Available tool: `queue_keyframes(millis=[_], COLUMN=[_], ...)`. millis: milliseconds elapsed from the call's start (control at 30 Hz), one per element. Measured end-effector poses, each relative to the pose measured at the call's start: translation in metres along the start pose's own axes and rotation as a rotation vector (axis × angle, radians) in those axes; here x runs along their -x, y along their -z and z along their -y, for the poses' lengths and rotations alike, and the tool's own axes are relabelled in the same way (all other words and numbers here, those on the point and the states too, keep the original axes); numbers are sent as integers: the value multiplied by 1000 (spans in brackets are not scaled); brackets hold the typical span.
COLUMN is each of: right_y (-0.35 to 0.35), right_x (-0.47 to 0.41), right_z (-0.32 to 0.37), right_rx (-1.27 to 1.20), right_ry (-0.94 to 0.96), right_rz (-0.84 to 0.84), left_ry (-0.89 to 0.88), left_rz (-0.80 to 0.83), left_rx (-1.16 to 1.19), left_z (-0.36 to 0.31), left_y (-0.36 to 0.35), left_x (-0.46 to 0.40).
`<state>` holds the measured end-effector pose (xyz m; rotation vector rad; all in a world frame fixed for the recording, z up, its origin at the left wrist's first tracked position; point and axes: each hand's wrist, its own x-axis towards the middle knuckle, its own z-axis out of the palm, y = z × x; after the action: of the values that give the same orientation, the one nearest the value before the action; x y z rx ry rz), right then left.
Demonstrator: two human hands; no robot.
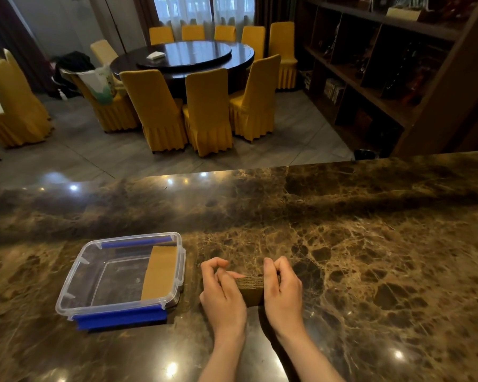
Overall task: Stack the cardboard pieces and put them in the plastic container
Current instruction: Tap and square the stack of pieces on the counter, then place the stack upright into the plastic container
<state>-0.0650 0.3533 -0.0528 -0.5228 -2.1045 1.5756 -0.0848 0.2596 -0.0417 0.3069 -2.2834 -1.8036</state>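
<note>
While the marble counter [370, 244] bears all, the plastic container [75, 293] sits lidless at left with one cardboard batch [160, 271] inside — part done. Second cardboard stack [251, 289] stands just right of it, left hand [222, 293] and right hand [283, 290] fingers curled tight on its ends — transfer apparently remains.

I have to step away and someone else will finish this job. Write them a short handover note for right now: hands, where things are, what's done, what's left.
Left hand and right hand: both grip the ends of a stack of cardboard pieces, standing on edge on the marble counter.
Plastic container: open, on the counter to the left of the hands, blue clips on its near and far sides.
Done: one batch of cardboard already lies inside, against the container's right wall.
Left: square up the held stack, then set it in the container's free space.
</note>
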Motion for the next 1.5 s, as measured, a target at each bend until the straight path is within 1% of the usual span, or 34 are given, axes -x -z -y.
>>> queue_keyframes(millis=[67, 133, 167, 267, 333, 400, 433, 500, 633, 700, 800, 867, 967, 1000, 1067, 1200, 1300, 1400, 1500], right_y=[0, 1, 1, 1, 1, 2, 2, 2, 5, 11, 29, 38, 39, 37, 29, 8, -17, -49, -81], right_x=[1, 1, 1, 1, 1, 0, 0, -1, -2, -6, -17, -21, -21, -22, -24, -25, -23, -20, -16], right_z=[-1, -2, -2, -4, -5, -5, -6, -6, -2, 3, 10, 16, 39, 48, 66, 103, 127, 144, 154], right_rx=[-3, -2, 1, 7, 12, 4, -2, -4, -42, -157, -381, -448, -476, -459, -406, -298, -221, -205, -211], right_ry=[7, 6, 3, -5, -12, -19, -21, -15, -49, -118, -225, -253, -226, -194, -125, -54, 4, -8, -49], right_rz=[4, 11, 18, 31, 28, 30, 35, 46, 98, 142, 208, 316, 496, 516, 494, 480, 463, 447, 451], left_ry=[-2, -29, -70, -320, -501, -589, -603, -597, -510, -445, -263, -120, 25, 61, 116, 143, 121, 124, 77], left_rz=[60, 206, 300, 501, 672, 797, 814, 792, 747, 722, 608, 543, 491, 485, 473, 472, 473, 486, 494], left_rx=[1, -37, -87, -385, -596, -744, -790, -822, -785, -743, -537, -359, -131, -61, 62, 144, 154, 176, 102], left_z=[1, -1, -2, -12, -24, -37, -40, -39, -35, -34, -36, -41, -51, -55, -63, -73, -76, -77, -74], left_y=[6, 18, 26, 50, 55, 51, 48, 44, 44, 47, 52, 55, 62, 63, 69, 90, 113, 138, 163], left_x=[-1, -3, -4, -15, -23, -26, -25, -24, -19, -17, -19, -22, -27, -29, -34, -54, -74, -96, -119])
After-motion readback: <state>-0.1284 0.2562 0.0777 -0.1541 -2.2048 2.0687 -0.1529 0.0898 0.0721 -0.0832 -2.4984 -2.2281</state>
